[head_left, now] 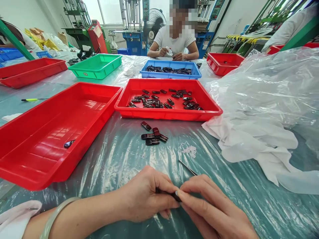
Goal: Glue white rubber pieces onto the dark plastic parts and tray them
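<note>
Near the bottom centre, my left hand (149, 196) is closed on a small dark part (176, 196), gripping it between thumb and fingers. The fingertips of my right hand (211, 205) pinch the other end of that part. A thin pointed metal tool (188, 168) sticks out beyond my right fingers; whether that hand holds it is hard to tell. Ahead of my hands, several glossy dark pieces (152, 141) lie in a loose group on the plastic-covered table (119, 156). Beside them to the right are pale scraps (189, 150).
A red tray (169, 114) holds many dark pieces. The left red tray (57, 129) has one piece (69, 143). Behind stand a blue tray (171, 75) and a green tray (97, 64). White cloth (256, 146) and clear plastic lie right. A person (174, 39) works opposite.
</note>
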`<move>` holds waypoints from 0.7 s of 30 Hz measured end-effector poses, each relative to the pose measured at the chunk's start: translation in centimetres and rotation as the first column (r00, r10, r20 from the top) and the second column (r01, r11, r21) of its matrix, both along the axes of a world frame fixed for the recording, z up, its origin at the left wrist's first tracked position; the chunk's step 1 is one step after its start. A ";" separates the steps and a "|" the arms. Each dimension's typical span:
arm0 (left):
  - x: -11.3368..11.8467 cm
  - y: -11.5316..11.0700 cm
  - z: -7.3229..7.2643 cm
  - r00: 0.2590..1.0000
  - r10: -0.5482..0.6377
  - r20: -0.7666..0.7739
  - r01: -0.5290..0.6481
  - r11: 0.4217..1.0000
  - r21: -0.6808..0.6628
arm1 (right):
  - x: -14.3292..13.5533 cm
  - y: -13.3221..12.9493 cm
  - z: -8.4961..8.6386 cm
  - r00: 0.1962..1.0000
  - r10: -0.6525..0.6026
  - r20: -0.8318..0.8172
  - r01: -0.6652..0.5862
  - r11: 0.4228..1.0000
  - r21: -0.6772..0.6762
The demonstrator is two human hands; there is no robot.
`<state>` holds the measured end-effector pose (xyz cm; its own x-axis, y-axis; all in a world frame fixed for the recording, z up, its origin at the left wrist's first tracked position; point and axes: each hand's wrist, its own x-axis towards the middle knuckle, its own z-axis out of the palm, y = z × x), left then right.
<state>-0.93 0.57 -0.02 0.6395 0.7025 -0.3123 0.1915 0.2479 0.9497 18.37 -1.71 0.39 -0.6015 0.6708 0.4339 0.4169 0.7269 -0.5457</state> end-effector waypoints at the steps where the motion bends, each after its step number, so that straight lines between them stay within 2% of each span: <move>1: 0.0 0.0 0.0 1.000 0.005 0.001 -0.005 1.000 -0.015 | 0.1 0.3 0.2 1.000 0.011 0.008 -0.011 1.000 -0.020; 3: 0.1 -0.1 0.1 1.000 0.018 0.002 -0.018 0.999 -0.051 | 0.6 1.0 0.4 1.000 -0.012 0.006 0.012 0.999 -0.045; 5: 0.2 -0.1 0.1 1.000 0.029 -0.007 -0.029 0.997 -0.075 | 1.4 2.0 0.0 0.988 -0.151 0.007 0.151 0.989 0.007; 7: 0.2 -0.1 0.1 0.999 0.028 -0.019 -0.030 0.997 -0.069 | 2.3 3.0 -0.7 0.946 -0.323 0.036 0.318 0.942 0.107; 9: 0.2 -0.1 0.1 0.999 0.026 -0.022 -0.028 0.997 -0.068 | 3.0 3.9 -1.4 0.914 -0.395 0.094 0.378 0.912 0.161; 13: 0.4 -0.1 0.1 0.999 0.030 -0.042 -0.034 0.996 -0.077 | 3.3 5.0 -2.2 0.908 -0.379 0.177 0.358 0.923 0.143; 21: 0.3 -0.1 0.1 0.999 0.029 -0.041 -0.032 0.996 -0.079 | 2.8 5.7 -2.5 0.882 -0.397 0.253 0.388 0.918 0.084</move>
<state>-0.59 0.48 0.13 0.6038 0.6934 -0.3931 0.2198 0.3291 0.9183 21.14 3.97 -2.15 -0.3856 0.8647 0.3220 0.7952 0.4884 -0.3594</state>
